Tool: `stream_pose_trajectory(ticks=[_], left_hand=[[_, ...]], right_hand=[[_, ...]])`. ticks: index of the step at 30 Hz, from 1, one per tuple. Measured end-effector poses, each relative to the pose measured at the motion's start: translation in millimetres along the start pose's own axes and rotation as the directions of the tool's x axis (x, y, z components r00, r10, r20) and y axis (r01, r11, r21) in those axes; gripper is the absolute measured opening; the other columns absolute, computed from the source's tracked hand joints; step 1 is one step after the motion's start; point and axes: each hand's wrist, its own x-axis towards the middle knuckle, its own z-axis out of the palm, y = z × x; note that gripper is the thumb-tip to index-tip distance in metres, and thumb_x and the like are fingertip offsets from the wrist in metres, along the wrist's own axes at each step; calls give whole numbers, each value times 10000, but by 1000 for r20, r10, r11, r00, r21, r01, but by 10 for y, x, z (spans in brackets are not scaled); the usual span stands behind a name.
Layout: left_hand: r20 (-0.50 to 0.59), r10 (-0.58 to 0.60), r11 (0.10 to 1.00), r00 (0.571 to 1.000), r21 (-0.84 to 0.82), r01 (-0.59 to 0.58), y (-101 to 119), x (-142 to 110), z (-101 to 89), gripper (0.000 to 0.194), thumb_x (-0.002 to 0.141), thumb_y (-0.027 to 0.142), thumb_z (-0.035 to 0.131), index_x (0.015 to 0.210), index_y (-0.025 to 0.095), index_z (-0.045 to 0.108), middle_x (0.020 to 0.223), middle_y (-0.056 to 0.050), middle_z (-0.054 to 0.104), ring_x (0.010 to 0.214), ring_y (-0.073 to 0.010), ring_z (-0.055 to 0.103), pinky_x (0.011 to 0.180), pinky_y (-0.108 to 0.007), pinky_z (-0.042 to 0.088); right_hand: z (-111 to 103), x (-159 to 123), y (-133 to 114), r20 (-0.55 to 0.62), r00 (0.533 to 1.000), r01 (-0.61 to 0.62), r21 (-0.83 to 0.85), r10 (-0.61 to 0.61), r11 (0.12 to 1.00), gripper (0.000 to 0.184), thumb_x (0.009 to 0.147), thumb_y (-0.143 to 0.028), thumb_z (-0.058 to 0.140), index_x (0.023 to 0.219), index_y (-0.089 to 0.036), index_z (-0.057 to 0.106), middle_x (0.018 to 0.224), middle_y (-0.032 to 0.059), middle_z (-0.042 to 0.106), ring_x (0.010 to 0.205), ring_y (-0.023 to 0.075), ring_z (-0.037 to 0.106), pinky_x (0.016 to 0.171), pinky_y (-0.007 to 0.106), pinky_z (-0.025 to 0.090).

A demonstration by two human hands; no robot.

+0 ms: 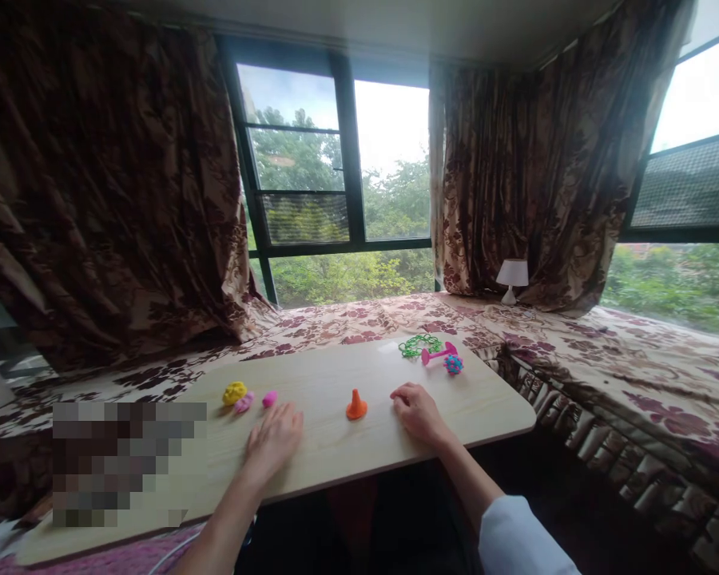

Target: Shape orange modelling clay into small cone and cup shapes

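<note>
Nearest the camera, two bare forearms reach over the pale bench [317, 459]. On it, left to right: a yellow lump [234, 392] beside a light-pink lump [244, 402]; a bright-pink lump [269, 398] just beyond the left hand [275, 438], which lies palm down, fingers wide; an upright orange cone [355, 406] between the hands; the right hand [418, 412], palm down, fingers loosely extended; then a green chain [418, 346], a pink dumbbell-shaped piece [439, 354] and a blue-and-pink knobbly ball [454, 364].
</note>
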Motion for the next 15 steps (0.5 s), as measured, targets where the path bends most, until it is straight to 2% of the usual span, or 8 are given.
stream_pose_trajectory(ticks=[2, 4, 6, 8, 10, 12, 13, 15], left_hand=[[-21, -76, 997, 997, -18, 76, -136, -225, 0, 491, 849, 332, 205, 1237, 108, 405, 1315, -137, 414, 1239, -241, 319, 963, -431, 283], [-67, -100, 995, 993, -20, 99, -219, -465, 7, 501, 846, 336, 196, 1247, 115, 399, 1307, -110, 431, 1244, -222, 314, 978, -405, 279], [-108, -42, 999, 993, 8, 43, -203, -661, 19, 510, 838, 337, 211, 1262, 113, 385, 1297, -104, 445, 1242, -212, 319, 987, -382, 279], [-159, 35, 999, 987, 29, -31, -69, -763, 29, 522, 832, 329, 228, 1264, 77, 379, 1316, -108, 419, 1254, -199, 297, 1018, -345, 244], [-171, 105, 994, 980, 31, -101, 151, -738, 31, 513, 831, 318, 251, 1253, 64, 396, 1341, -122, 379, 1262, -212, 276, 1030, -351, 220], [-127, 154, 988, 980, 11, -154, 369, -583, 17, 472, 831, 299, 267, 1196, 72, 463, 1337, -133, 382, 1274, -235, 240, 1035, -373, 190], [-84, 123, 992, 989, -14, -125, 447, -465, 3, 453, 829, 285, 276, 1173, 74, 482, 1315, -141, 410, 1266, -243, 252, 1030, -383, 189], [-50, 69, 997, 996, -41, -71, 500, -192, -38, 427, 834, 277, 261, 1103, 78, 527, 1200, -174, 514, 1167, -260, 402, 977, -403, 264]], right_hand=[[2, 2, 7, 1, 1000, -3, 5, 3, 1000, 227, 766, -145, 454, 819, -197, 669, 850, 28, 635, 826, 152, 545, 755, 227, 374], [5, 5, 9, 4, 1000, -4, 7, 4, 1000, 222, 763, -144, 460, 808, -196, 671, 846, 28, 636, 820, 151, 545, 751, 227, 374], [9, 7, 8, 8, 1000, -2, 6, 2, 1000, 217, 760, -143, 465, 800, -195, 672, 844, 27, 637, 816, 151, 544, 749, 227, 373], [12, 6, 4, 11, 1000, 1, 2, -1, 1000, 215, 760, -143, 466, 799, -194, 672, 846, 28, 636, 817, 152, 543, 749, 228, 372], [14, 5, 1, 12, 1000, 4, -5, -4, 1000, 218, 764, -144, 462, 802, -192, 672, 849, 31, 636, 819, 153, 543, 754, 230, 370], [15, 4, -4, 15, 1000, 7, -14, -7, 1000, 220, 767, -145, 459, 796, -190, 673, 844, 33, 636, 817, 154, 544, 757, 231, 369], [14, 4, -6, 16, 1000, 10, -19, -10, 1000, 221, 768, -145, 459, 794, -190, 673, 842, 32, 637, 816, 153, 545, 758, 231, 369], [8, 6, -12, 16, 1000, 15, -28, -15, 999, 222, 769, -145, 458, 796, -192, 673, 841, 31, 637, 818, 152, 546, 760, 229, 369]])
